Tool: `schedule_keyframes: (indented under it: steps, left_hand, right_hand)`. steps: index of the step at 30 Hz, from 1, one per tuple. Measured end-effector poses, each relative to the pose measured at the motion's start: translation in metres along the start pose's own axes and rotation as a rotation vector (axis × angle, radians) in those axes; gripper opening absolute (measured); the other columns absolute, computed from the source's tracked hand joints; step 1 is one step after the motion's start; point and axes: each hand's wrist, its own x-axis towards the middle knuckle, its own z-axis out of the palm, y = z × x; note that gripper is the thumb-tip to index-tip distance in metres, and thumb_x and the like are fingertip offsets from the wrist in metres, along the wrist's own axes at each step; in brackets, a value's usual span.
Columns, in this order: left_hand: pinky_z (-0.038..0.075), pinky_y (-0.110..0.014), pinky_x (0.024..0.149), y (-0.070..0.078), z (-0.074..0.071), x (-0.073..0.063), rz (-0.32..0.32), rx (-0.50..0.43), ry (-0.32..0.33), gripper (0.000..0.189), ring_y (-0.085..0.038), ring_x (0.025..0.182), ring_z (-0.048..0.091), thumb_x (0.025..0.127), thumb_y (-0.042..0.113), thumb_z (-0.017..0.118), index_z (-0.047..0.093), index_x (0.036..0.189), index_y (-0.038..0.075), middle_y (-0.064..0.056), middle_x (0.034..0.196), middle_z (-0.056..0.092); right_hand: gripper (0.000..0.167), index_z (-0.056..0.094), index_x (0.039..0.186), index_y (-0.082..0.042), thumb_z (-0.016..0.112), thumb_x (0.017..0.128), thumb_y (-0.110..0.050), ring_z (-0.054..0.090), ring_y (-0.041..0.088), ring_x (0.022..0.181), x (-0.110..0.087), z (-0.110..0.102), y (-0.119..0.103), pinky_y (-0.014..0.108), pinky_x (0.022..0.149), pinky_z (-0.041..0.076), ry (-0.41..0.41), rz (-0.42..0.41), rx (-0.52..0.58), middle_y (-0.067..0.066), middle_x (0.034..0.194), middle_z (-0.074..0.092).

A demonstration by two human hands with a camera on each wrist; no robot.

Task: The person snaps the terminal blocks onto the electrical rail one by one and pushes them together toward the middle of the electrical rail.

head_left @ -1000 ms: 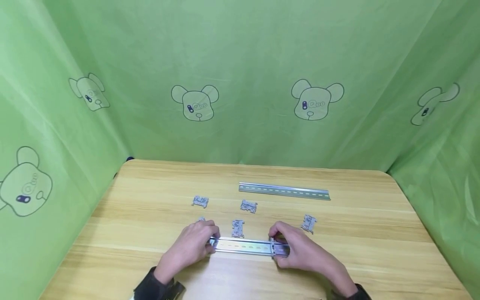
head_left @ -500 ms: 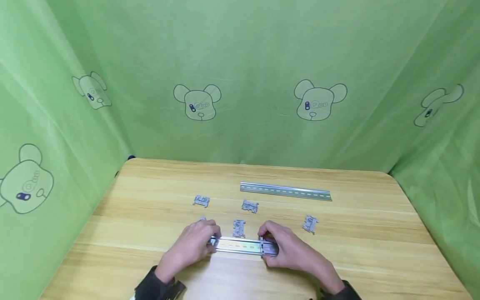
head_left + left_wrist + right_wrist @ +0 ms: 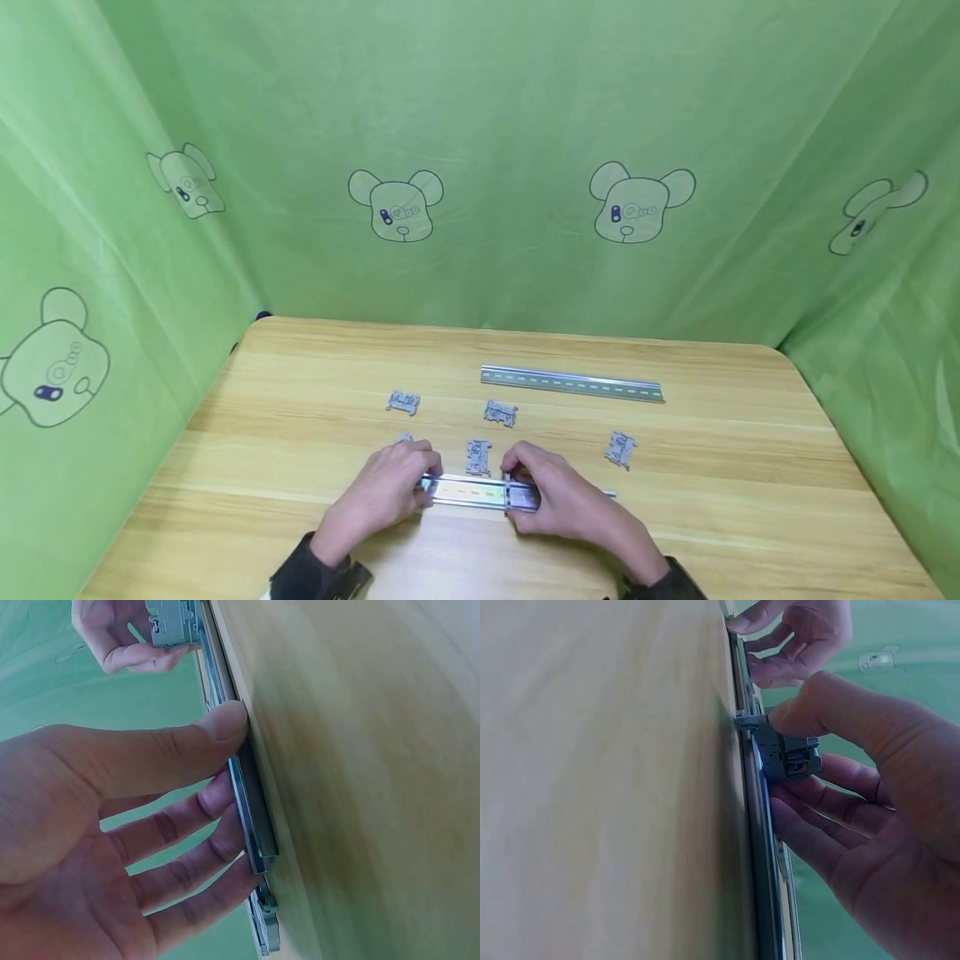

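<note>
A slotted metal DIN rail [image 3: 465, 492] lies lengthwise across the near part of the table. My left hand [image 3: 392, 483] grips its left end, thumb on the near edge and fingers on the far edge, as the left wrist view shows. With thumb and fingers my right hand [image 3: 558, 493] pinches a grey terminal block [image 3: 784, 746], which stands upright across the rail right of its middle. In the right wrist view the block's foot touches the rail; whether it is clipped on I cannot tell. Part of another grey block [image 3: 264, 919] shows beyond the left hand.
Further back lies a second DIN rail [image 3: 572, 384]. Loose grey terminal blocks lie flat between the rails: one at the left [image 3: 404, 402], two near the middle [image 3: 500, 412], one at the right [image 3: 621, 449]. Green curtains [image 3: 480, 167] enclose the wooden table [image 3: 315, 367].
My right hand has moved left along the rail with the terminal block, uncovering some of the rail's right end. The left hand keeps its grip in the same place.
</note>
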Motion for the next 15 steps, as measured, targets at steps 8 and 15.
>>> schedule_keyframes:
  steps: [8,15]
  left_hand:
    - [0.053,-0.023,0.067,-0.0008,0.0004,-0.0008,-0.001,-0.005,-0.002,0.031,-0.009,0.076,0.059,0.070,0.013,0.092,0.073,0.095,0.012,0.004,0.088,0.067]
    - [0.054,-0.023,0.069,0.0000,-0.0007,-0.0007,-0.009,-0.012,-0.008,0.031,-0.009,0.076,0.059,0.070,0.013,0.092,0.073,0.095,0.012,0.004,0.088,0.067]
  right_hand:
    - [0.054,0.057,0.118,-0.013,0.087,0.074,-0.014,0.062,0.012,0.099,0.0031,0.0034,-0.0036,0.028,0.086,0.057,0.000,0.010,-0.015,-0.002,0.111,0.064]
    - [0.052,0.058,0.119,-0.013,0.087,0.075,-0.016,0.064,0.015,0.102,0.0016,0.0016,-0.0057,0.030,0.088,0.058,0.002,0.018,-0.038,-0.001,0.113,0.065]
